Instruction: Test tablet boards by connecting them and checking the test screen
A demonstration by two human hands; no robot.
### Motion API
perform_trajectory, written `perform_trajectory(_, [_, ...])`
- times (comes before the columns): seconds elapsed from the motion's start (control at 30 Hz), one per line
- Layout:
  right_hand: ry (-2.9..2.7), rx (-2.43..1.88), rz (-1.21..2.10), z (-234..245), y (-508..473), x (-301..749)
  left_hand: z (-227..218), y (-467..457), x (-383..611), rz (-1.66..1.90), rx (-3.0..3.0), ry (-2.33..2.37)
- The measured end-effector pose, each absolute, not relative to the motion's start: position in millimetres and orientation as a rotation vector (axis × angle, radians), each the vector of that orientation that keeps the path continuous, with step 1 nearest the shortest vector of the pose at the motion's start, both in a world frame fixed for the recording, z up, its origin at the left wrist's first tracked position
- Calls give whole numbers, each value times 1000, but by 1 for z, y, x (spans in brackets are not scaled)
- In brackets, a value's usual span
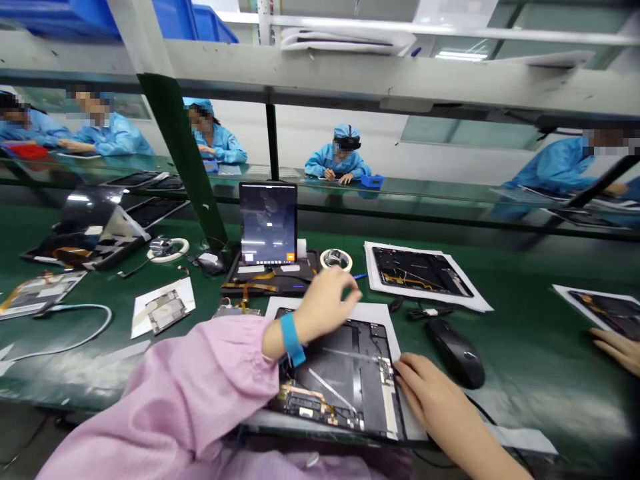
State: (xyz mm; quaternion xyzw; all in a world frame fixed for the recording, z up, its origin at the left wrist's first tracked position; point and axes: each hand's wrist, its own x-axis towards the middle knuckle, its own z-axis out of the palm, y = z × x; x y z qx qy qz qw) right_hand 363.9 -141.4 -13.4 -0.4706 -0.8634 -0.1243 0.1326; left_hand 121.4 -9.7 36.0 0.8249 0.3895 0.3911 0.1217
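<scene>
An opened tablet housing (345, 373), with flex cables and small boards exposed, lies on white paper at the bench's front edge. My left hand (325, 307), below a blue wristband (291, 339) and a pink sleeve, is raised above the housing's far side. Its fingers curl in towards the thumb; whatever they may hold is too small or hidden to make out. Against the housing's right edge, my right hand (425, 387) rests with its fingers together, gripping that side. Just behind stands a lit tablet screen (269, 223), connected to flex cables.
A black mouse (455, 353) lies right of my right hand. Behind it, another opened housing (425, 270) rests on paper. A tape roll (336, 260) sits beyond my left hand. A co-worker's hand (617, 348) is at the right edge. A shelf beam (350, 73) crosses overhead.
</scene>
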Motion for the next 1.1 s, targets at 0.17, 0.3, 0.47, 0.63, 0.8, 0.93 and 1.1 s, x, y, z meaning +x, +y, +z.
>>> perform_trajectory(0.17, [-2529,-1603,-32,-1,-143,353,-2,-34,154,669,2601,1044])
perform_trajectory(0.3, [-2446,-1661,126,12,-155,355,-22,-13,147,611,2256,940])
perform_trajectory(0.47, [-2410,-1354,1013,37,-185,357,-27,-7,140,562,2184,929])
perform_trajectory(0.63, [-2097,-1851,457,24,-172,375,-26,-10,141,437,2262,978])
perform_trajectory(0.8, [-1928,-1906,502,8,-157,395,-26,-10,143,418,2279,992])
perform_trajectory(0.93, [-1893,-1896,511,14,-167,388,-23,-11,143,425,2292,1008])
perform_trajectory(1.1, [-1981,-1999,593,11,-165,373,-22,-12,142,429,2305,1014])
